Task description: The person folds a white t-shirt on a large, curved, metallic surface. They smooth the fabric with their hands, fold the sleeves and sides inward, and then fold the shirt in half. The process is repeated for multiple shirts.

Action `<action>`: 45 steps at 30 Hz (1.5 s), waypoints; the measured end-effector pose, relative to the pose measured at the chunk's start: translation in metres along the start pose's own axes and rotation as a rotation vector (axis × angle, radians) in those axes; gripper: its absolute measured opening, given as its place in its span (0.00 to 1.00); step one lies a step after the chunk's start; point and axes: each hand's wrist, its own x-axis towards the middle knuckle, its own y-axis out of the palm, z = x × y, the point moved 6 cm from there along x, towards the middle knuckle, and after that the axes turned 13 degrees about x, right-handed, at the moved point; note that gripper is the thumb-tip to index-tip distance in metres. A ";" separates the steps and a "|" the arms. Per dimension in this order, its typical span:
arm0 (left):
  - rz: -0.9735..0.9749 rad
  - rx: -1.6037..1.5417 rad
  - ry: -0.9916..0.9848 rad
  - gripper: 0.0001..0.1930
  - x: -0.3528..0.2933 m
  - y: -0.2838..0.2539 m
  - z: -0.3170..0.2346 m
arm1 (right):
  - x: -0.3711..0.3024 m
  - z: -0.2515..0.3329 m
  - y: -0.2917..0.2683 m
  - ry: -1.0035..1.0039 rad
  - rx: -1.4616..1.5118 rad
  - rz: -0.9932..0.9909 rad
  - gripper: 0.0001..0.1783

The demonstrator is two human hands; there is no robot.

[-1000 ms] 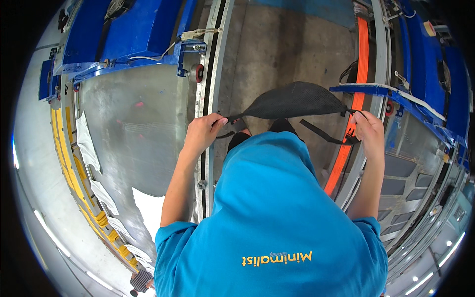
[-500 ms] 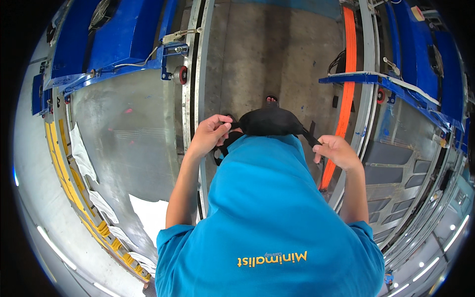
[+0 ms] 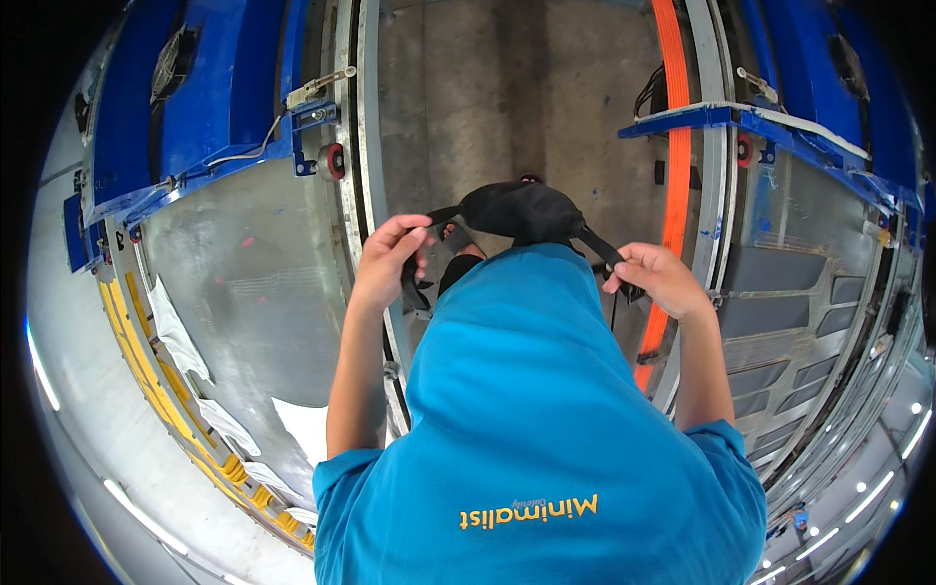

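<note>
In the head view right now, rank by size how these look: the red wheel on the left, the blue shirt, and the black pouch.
1. Blue shirt
2. Black pouch
3. Red wheel

Apparent size only.

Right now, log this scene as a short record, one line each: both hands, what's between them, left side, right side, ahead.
Left hand: pinching left strap
Right hand: pinching right strap
Between: black pouch
Left side: white cloths along grey bench
Right side: orange strip, grey panels beyond
Ahead: blue machines, both sides
</note>
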 end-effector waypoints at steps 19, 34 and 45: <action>0.482 0.746 0.325 0.26 0.040 0.152 -0.049 | 0.032 0.017 0.067 -0.148 -0.103 -0.053 0.14; 0.350 0.634 0.201 0.31 0.037 0.152 -0.020 | 0.032 -0.003 0.078 -0.287 -0.123 -0.083 0.14; 0.509 0.834 0.288 0.20 0.013 0.175 -0.045 | 0.020 0.012 0.022 -0.192 -0.125 -0.152 0.29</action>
